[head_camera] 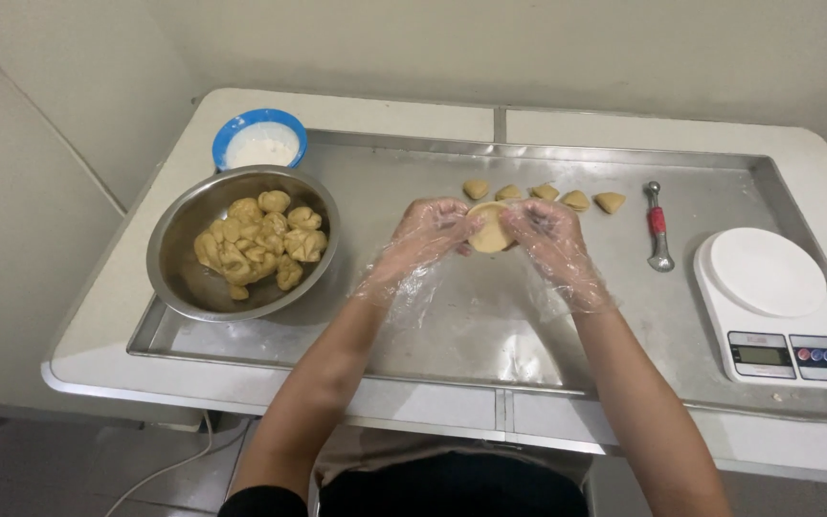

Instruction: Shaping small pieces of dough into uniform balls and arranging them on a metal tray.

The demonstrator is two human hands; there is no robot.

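Both hands wear thin clear plastic gloves. My left hand and my right hand meet over the middle of the steel worktop and together hold a flat round piece of yellow dough, fingers pinching its edges. Just behind the hands lies a row of several small shaped dough pieces. A steel bowl at the left holds several rough lumps of the same dough.
A blue bowl of white flour stands behind the steel bowl. A metal scoop tool with a red grip lies right of the dough row. A white digital kitchen scale sits at the right end.
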